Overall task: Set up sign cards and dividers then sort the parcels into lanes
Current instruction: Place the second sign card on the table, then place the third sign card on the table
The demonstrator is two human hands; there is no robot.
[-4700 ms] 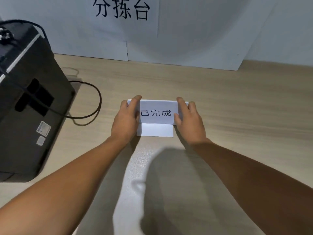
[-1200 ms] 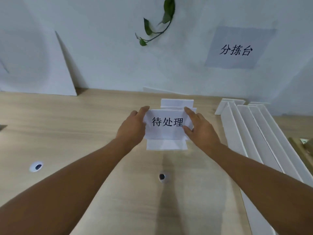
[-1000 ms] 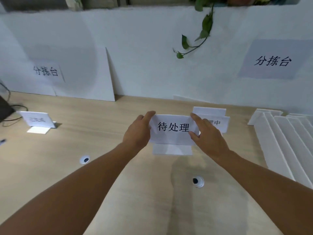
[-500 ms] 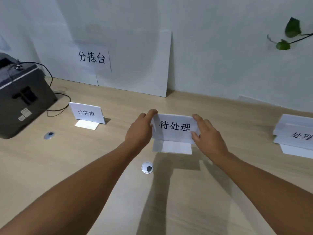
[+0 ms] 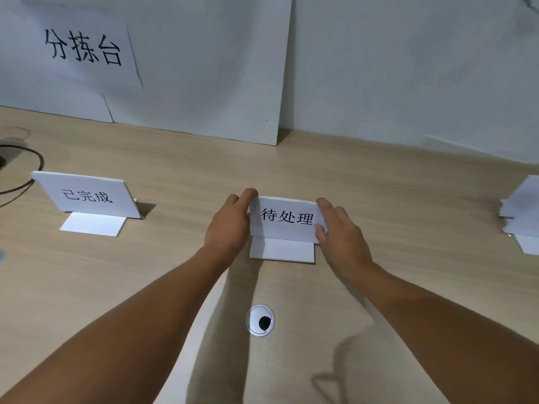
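Observation:
A white sign card printed 待处理 stands tilted on its white foot in the middle of the wooden table. My left hand grips its left edge and my right hand grips its right edge. A second sign card printed 已完成 stands on its own at the left, apart from both hands. More white sign cards are stacked at the right edge, cut off by the frame. No dividers or parcels are in view.
White boards lean against the back wall, one bearing a paper printed 分拣台. A round cable grommet sits in the table between my forearms. A black cable loops at the far left.
I carried the 待处理 card leftward from the stack by the dividers. It now rests on the table to the right of the 已完成 card. Both hands remain on it.

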